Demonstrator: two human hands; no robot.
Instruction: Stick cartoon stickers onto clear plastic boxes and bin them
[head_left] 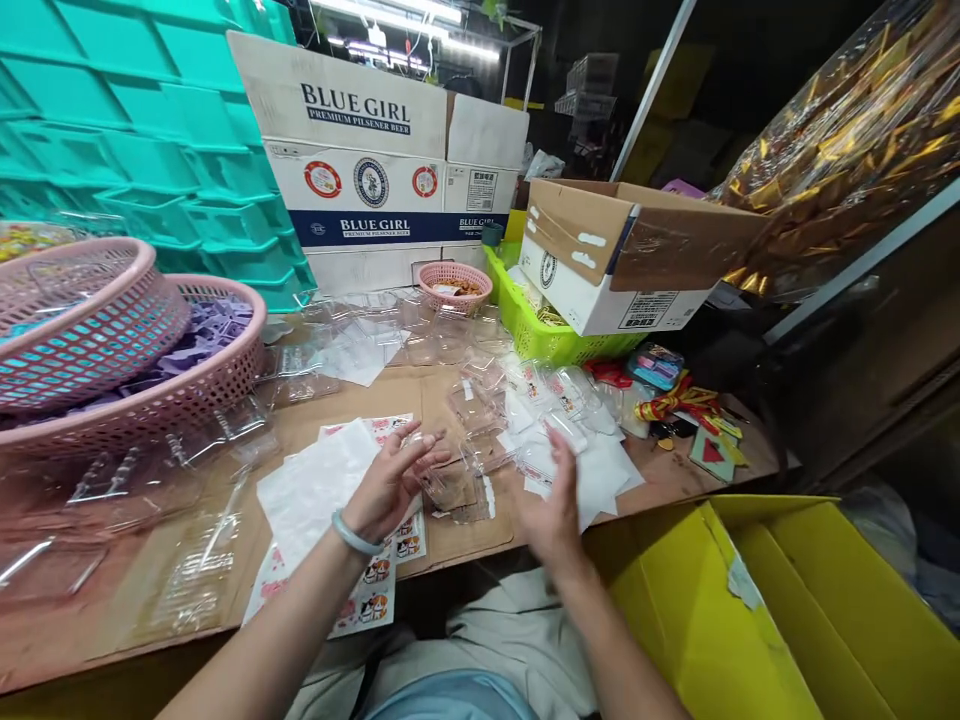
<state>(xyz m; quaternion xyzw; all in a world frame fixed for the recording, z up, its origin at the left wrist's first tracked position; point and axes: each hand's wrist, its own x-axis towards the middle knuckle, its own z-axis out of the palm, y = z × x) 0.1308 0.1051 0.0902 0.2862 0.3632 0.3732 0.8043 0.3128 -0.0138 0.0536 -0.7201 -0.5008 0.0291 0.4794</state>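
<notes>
My left hand (397, 480), with a pale blue bangle at the wrist, hovers over white paper sheets (319, 490) and printed cartoon-cat sticker sheets (375, 605). Its fingers are apart and I see nothing held in them. Just right of its fingertips lies a clear plastic case (454, 490) on the cardboard. My right hand (551, 500) is at the near edge of a pile of white paper pieces (600, 470). Its thumb points up; the fingers are smeared by motion, so any hold is unclear. Small clear packs with pink prints (566, 395) lie beyond it.
Pink baskets (225, 385) stand at left, before stacked turquoise crates (142, 150). Clear plastic cases (442, 335) spread across the back, near a small pink basket (455, 285). A green basket (540, 335) and open carton (637, 270) stand behind. A yellow box (697, 590) is at lower right.
</notes>
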